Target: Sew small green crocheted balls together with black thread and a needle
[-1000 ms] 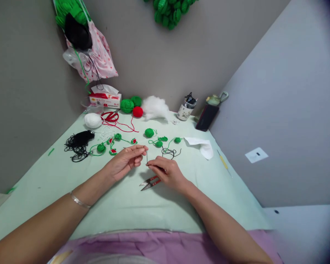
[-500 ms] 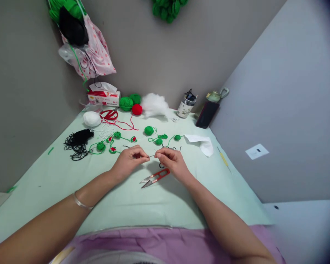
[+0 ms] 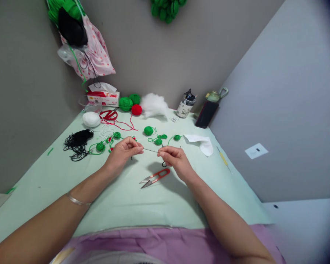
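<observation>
A thin black strand of yarn [image 3: 150,150] runs taut between my two hands above the table. My left hand [image 3: 126,149] pinches one end between thumb and fingertips. The other end is in the closed fingers of my right hand [image 3: 173,158], and a small black loop hangs below them. Just under the hands, orange-handled thread snips [image 3: 155,177] lie with their blades apart, pointing left. Several green crocheted balls [image 3: 100,146] and red-and-green pieces lie behind my left hand, some partly hidden by it. More small green balls [image 3: 158,141] rest beyond my right hand.
Black yarn [image 3: 78,143] lies tangled at left beside a white yarn ball [image 3: 91,119]. Along the wall stand a tissue box [image 3: 103,99], green yarn [image 3: 125,104], white stuffing [image 3: 154,105], a jar [image 3: 185,107] and a phone [image 3: 207,114]. A yellow-handled crochet hook [image 3: 223,158] lies right.
My hands have drawn apart, the left one moving left and slightly up, so more of the black strand shows between them. The snips' handle is more exposed.
</observation>
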Demonstrator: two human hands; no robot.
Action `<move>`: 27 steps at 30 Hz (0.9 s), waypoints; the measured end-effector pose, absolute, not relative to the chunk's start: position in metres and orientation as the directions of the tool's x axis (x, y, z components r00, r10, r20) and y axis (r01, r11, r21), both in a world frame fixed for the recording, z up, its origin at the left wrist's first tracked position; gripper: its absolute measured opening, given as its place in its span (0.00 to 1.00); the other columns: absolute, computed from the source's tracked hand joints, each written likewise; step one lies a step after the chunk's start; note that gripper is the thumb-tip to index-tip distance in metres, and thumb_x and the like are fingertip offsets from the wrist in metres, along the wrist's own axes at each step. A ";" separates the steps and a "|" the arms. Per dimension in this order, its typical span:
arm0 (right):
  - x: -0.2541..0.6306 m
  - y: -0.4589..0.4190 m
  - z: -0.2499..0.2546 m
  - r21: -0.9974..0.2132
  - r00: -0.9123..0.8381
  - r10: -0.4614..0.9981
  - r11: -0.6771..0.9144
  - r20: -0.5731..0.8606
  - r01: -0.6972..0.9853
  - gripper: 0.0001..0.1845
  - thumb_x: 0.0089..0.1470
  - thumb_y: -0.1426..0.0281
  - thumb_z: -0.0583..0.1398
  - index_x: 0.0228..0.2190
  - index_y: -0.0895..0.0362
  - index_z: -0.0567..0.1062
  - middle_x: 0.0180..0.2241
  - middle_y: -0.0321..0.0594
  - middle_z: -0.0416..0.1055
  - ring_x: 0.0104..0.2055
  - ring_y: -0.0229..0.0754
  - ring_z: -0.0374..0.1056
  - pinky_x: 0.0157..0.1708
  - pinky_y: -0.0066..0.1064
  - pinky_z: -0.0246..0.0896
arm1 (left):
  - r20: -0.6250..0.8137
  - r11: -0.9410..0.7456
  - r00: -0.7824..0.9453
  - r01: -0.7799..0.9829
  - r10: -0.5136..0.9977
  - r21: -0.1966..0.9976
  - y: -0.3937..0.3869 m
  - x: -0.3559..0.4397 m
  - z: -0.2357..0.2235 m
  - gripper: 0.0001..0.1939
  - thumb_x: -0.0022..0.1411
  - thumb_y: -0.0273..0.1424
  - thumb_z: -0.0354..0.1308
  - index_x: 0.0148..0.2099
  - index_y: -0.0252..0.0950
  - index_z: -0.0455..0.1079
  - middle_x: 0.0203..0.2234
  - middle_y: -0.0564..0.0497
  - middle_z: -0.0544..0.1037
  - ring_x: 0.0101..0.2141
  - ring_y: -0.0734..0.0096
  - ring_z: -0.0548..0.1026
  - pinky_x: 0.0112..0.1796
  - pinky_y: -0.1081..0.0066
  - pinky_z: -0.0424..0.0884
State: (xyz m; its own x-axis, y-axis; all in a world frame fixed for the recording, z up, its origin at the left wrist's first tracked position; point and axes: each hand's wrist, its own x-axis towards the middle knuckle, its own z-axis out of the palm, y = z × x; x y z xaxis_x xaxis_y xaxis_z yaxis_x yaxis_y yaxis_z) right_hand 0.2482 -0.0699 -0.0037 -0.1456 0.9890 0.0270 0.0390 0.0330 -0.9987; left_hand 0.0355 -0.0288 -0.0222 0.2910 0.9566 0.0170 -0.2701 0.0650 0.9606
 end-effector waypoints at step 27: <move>0.228 -0.088 -0.018 -0.641 -0.432 0.806 0.586 0.404 0.496 0.13 0.65 0.67 0.54 0.38 0.53 0.80 0.30 0.42 0.76 0.32 0.40 0.69 0.34 0.30 0.60 | -0.011 0.053 0.425 -0.088 0.905 0.995 -0.043 0.047 -0.024 0.08 0.57 0.37 0.66 0.34 0.38 0.81 0.31 0.50 0.77 0.30 0.71 0.71 0.32 0.73 0.69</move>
State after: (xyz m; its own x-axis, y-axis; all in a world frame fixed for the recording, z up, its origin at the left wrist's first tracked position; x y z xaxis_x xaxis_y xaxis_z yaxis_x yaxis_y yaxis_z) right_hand 0.2285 -0.0884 -0.0184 -0.4322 0.8063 0.4038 0.4957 0.5865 -0.6406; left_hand 0.0468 -0.0430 -0.0244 0.4246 0.9053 -0.0109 -0.0879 0.0532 0.9947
